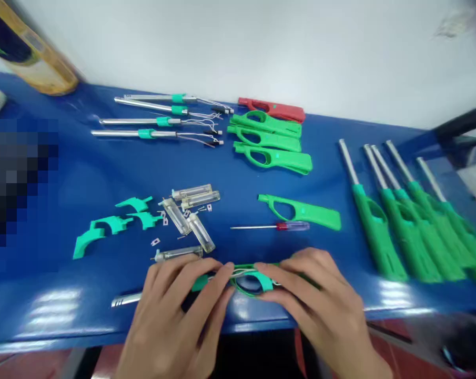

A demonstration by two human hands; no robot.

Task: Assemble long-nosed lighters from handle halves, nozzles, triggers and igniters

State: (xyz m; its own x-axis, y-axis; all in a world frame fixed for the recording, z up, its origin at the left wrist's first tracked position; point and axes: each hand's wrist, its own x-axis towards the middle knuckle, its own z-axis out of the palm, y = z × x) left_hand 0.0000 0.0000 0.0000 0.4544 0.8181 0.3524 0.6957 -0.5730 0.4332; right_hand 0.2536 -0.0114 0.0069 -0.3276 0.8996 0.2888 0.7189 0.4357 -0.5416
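Tanks (201,231) of clear plastic, five slim oblong ones with pale fittings at one end, lie loose on the glossy blue tabletop (135,171); whether they hold liquid I cannot tell. Just below them, at the table's near edge, is the open green plastic lighter shell (238,289), with thin white wires (243,272) and a curved teal plastic trigger (266,281) lying in it. The left hand (174,310) grips its left part, fingers drawn close together, with a slotted silver metal tube (126,300) sticking out beyond that hand. The right hand (320,302) pinches the shell narrowly by the trigger, thumb below and fingers above.

At the upper left, a tall yellow object (56,76) has dark and pale sections; any print there is too blurred to read. Four loose teal plastic triggers (113,223) lie left of the tanks. Farther back are four silver metal tubes with white wires (137,122), beside stacked green and red plastic shells (277,158). Another green plastic shell (316,213) lies by a purple-and-red-handled screwdriver (295,226). Green lighters with metal barrels (380,239) line the right side.
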